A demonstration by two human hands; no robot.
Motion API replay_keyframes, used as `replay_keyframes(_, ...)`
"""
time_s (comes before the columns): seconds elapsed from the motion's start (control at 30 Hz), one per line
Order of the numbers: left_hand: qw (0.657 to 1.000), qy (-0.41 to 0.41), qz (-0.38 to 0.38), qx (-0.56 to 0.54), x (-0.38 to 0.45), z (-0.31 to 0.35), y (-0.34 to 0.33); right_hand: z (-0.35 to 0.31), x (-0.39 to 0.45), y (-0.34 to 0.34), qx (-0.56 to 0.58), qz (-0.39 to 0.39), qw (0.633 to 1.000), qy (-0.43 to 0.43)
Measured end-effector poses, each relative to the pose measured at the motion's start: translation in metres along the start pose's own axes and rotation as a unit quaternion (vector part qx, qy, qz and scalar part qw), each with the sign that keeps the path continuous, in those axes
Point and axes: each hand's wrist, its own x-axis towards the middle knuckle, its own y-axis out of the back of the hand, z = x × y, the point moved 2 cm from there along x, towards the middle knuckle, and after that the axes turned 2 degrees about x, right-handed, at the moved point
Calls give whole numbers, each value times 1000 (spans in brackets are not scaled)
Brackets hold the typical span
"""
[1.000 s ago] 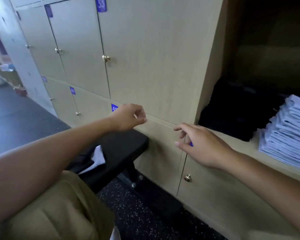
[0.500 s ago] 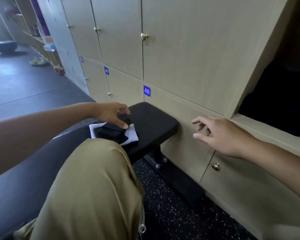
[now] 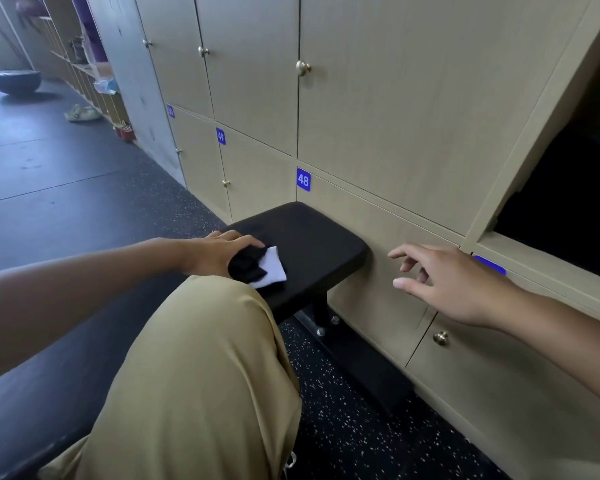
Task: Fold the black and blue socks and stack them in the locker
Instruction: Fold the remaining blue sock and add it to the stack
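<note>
A black sock (image 3: 246, 269) lies on top of a pale blue-white sock (image 3: 273, 270) at the near end of a black padded bench (image 3: 314, 242). My left hand (image 3: 219, 252) lies over the black sock, its fingers curled round the sock's far edge. My right hand (image 3: 445, 284) hovers in the air to the right of the bench, fingers spread and holding nothing, in front of a shut locker door. The open locker (image 3: 534, 259) is at the far right; its inside is dark and what it holds cannot be made out.
A wall of beige numbered lockers with brass knobs (image 3: 440, 337) runs behind the bench. My knee in khaki trousers (image 3: 194, 358) rises just below the socks. The dark speckled floor stretches left toward shelves and a pair of sandals (image 3: 80, 112).
My view swung left and down from the locker to the bench. My left hand dropped from the locker front onto the socks and closed over the black one. My right hand drew back from the door edge.
</note>
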Motion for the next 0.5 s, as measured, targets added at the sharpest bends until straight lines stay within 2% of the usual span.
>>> replay_keyframes(0.23, 994, -19, 103, -27, -10, 1, 6, -5, 6, -6, -7, -14, 1000, -4)
replay_keyframes(0.37, 980, 11, 179, -83, -12, -1, 17, -11, 14, -10, -11, -15, 1000, 11)
replay_keyframes(0.5, 970, 26, 216, -111, -11, -5, 28, -18, 22, -13, -12, -18, 1000, 21)
